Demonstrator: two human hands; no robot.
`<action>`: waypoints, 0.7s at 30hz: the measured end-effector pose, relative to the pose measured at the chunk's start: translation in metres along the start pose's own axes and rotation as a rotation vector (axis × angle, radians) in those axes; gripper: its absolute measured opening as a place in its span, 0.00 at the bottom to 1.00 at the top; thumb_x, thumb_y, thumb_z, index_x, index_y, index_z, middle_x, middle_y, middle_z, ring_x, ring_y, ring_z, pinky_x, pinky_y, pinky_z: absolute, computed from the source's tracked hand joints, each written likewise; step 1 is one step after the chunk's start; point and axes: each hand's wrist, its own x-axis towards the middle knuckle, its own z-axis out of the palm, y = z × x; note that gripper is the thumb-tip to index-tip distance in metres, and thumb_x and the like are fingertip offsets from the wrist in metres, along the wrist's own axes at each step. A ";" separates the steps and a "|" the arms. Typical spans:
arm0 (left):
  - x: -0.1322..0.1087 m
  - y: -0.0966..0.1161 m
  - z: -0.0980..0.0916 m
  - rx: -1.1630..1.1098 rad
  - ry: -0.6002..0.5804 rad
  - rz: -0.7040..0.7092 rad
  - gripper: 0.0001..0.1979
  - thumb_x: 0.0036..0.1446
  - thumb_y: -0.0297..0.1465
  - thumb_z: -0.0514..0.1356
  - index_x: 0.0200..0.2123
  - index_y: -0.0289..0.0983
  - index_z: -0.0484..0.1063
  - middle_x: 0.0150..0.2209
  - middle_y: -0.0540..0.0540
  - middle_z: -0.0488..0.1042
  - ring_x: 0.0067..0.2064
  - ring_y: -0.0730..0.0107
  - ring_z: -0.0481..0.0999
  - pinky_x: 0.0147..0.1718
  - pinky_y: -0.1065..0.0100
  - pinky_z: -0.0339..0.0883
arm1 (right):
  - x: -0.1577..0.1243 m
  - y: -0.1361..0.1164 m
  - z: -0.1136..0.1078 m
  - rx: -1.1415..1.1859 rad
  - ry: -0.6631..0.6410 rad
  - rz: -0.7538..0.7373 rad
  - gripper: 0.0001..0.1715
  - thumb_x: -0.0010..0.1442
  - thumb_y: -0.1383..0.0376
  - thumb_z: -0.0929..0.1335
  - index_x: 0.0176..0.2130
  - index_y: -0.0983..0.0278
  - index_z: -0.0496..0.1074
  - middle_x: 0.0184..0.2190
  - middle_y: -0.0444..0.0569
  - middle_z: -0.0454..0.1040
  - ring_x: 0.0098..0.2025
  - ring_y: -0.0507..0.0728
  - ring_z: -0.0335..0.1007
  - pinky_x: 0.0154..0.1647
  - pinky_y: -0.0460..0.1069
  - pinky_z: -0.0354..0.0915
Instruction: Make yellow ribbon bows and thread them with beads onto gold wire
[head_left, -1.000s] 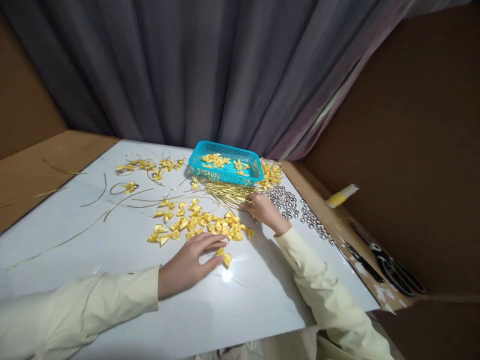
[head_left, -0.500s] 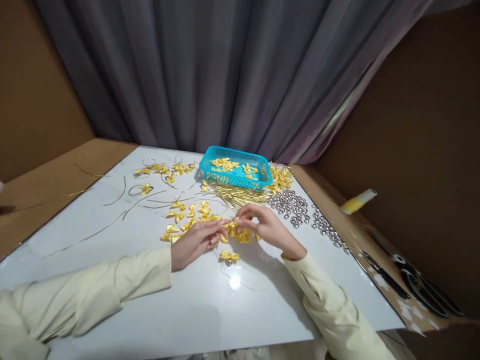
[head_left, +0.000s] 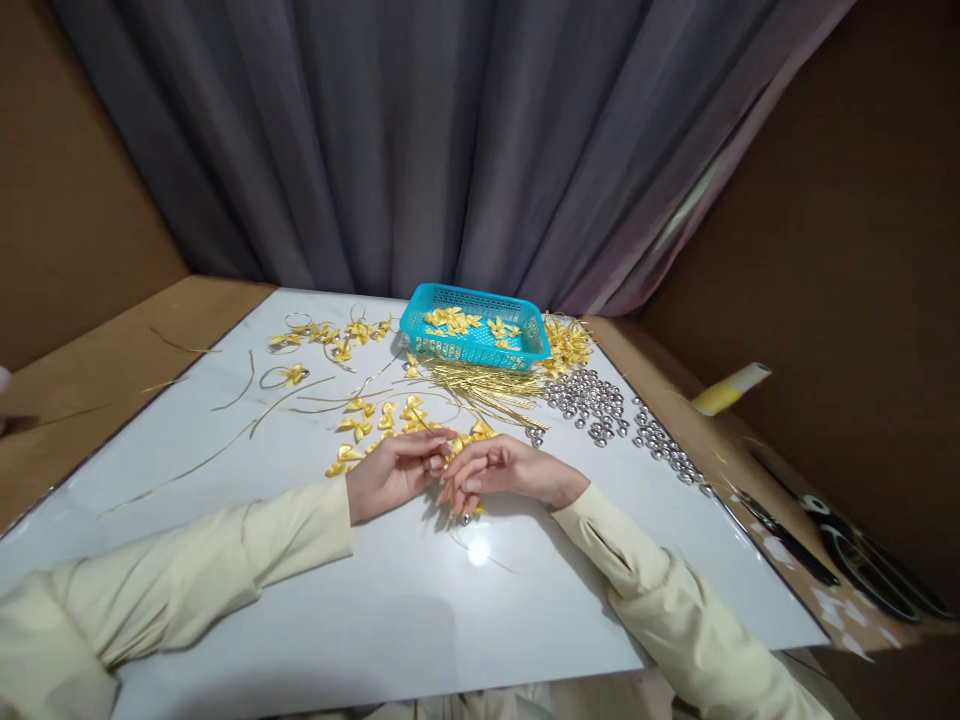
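My left hand [head_left: 394,472] and my right hand [head_left: 499,470] meet over the white board [head_left: 300,600], fingertips touching. Both are curled in a pinch on a small piece between them, likely a thin gold strand; it is too small to name. A yellow ribbon bow with a small bell [head_left: 469,512] lies just under my right fingers. A pile of yellow bows [head_left: 382,420] is scattered right behind the hands. Further back lies a bundle of gold strands [head_left: 487,385], in front of a turquoise basket [head_left: 475,330] holding more bows.
Silver bells [head_left: 592,405] are spread to the right of the strands. Finished bow rings [head_left: 330,340] lie at the back left. Long gold strands [head_left: 187,465] cross the board's left. Scissors [head_left: 847,560] and a yellow-white tube [head_left: 731,390] rest on the brown surface at right.
My hands came together from apart and drew nearer to me. The left left the board by the single bow; the right left the gold strands. Both now pinch something small.
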 end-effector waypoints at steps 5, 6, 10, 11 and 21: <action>0.001 0.001 -0.001 -0.017 -0.009 -0.012 0.09 0.57 0.19 0.55 0.36 0.27 0.76 0.27 0.43 0.73 0.27 0.76 0.70 0.30 0.75 0.68 | 0.001 0.004 -0.005 0.057 0.157 -0.042 0.12 0.50 0.62 0.74 0.30 0.70 0.74 0.23 0.47 0.76 0.21 0.48 0.71 0.24 0.43 0.66; 0.001 0.001 -0.001 -0.016 -0.017 -0.013 0.09 0.58 0.21 0.55 0.36 0.27 0.76 0.25 0.45 0.72 0.25 0.77 0.69 0.28 0.75 0.67 | 0.001 0.004 -0.006 0.064 0.189 -0.060 0.12 0.50 0.62 0.74 0.28 0.69 0.74 0.21 0.44 0.74 0.19 0.46 0.67 0.21 0.41 0.63; -0.001 0.000 0.001 -0.018 -0.057 -0.022 0.08 0.59 0.27 0.58 0.32 0.30 0.76 0.19 0.51 0.63 0.20 0.79 0.62 0.22 0.76 0.61 | 0.000 0.003 -0.007 0.117 0.302 -0.137 0.09 0.48 0.64 0.75 0.25 0.67 0.74 0.27 0.42 0.71 0.19 0.43 0.60 0.16 0.39 0.56; -0.001 0.001 0.002 -0.019 -0.066 -0.026 0.08 0.59 0.28 0.59 0.32 0.30 0.75 0.21 0.50 0.64 0.21 0.79 0.62 0.22 0.76 0.60 | 0.000 0.003 -0.007 0.133 0.318 -0.150 0.09 0.47 0.64 0.75 0.25 0.67 0.74 0.32 0.43 0.72 0.20 0.43 0.60 0.16 0.40 0.56; -0.001 0.003 0.000 -0.041 -0.012 0.000 0.07 0.60 0.28 0.58 0.33 0.32 0.75 0.34 0.44 0.71 0.31 0.73 0.69 0.24 0.74 0.58 | 0.004 0.006 -0.005 0.260 0.355 -0.178 0.11 0.45 0.62 0.75 0.27 0.66 0.73 0.28 0.43 0.72 0.18 0.44 0.56 0.14 0.41 0.52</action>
